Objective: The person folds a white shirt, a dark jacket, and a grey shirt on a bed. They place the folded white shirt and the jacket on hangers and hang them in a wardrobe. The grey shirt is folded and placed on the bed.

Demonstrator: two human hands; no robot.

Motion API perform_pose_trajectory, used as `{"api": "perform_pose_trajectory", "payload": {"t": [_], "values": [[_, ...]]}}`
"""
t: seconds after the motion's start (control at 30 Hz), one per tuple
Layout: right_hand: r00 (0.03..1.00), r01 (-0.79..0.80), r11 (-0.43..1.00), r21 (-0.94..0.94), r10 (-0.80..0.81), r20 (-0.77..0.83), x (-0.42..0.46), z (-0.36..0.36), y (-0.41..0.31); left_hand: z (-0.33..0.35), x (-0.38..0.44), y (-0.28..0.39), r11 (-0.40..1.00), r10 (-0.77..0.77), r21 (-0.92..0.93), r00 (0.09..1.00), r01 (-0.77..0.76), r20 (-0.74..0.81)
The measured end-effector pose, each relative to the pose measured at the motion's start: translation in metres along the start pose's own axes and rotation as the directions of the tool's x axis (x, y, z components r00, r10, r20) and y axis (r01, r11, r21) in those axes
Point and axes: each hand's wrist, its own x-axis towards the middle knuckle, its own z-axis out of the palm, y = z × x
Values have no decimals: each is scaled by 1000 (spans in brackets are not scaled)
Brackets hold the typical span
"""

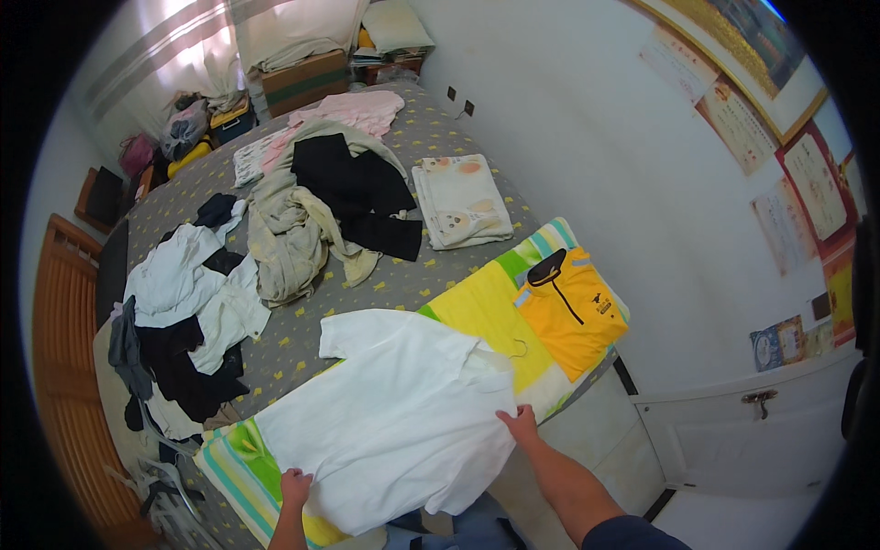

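A white short-sleeved shirt (405, 405) is spread out before me, partly over a striped yellow and green quilt (474, 295) and hanging over the bed's near edge. My left hand (296, 487) grips the shirt's lower left edge. Around its right side, near the shoulder below the collar, the fingers of my right hand (519, 423) pinch the cloth. The hook of a hanger (520, 348) pokes out beside the collar; whatever part lies inside the shirt is hidden. A folded orange zip-neck top (574, 313) rests on the quilt's right end.
Heaped white and dark clothes (185, 302) cover the bed's left side. Black trousers (357, 192) lie over a beige cloth (289, 240). Beside them sits a folded cream blanket (462, 203). Several hangers (175, 488) cluster at lower left. A wall (550, 137) bounds the bed's right side.
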Motion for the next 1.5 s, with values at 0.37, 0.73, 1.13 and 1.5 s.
{"api": "perform_pose_trajectory", "payload": {"t": [0.37,0.73,1.13,1.5], "values": [[796,600,407,-689,-392,462,137,-2,-134,34,-84,25,935,326,245,896,-257,-302],[932,243,950,-198,-285,-225,95,-25,-125,52,-165,25,946,305,198,909,-256,-284],[685,605,752,260,-659,311,15,-72,-236,21,-175,83,902,424,67,845,-427,-326],[-143,891,3,454,-947,288,-306,-321,-576,-384,-331,356,366,790,546,-58,-753,-610]]}}
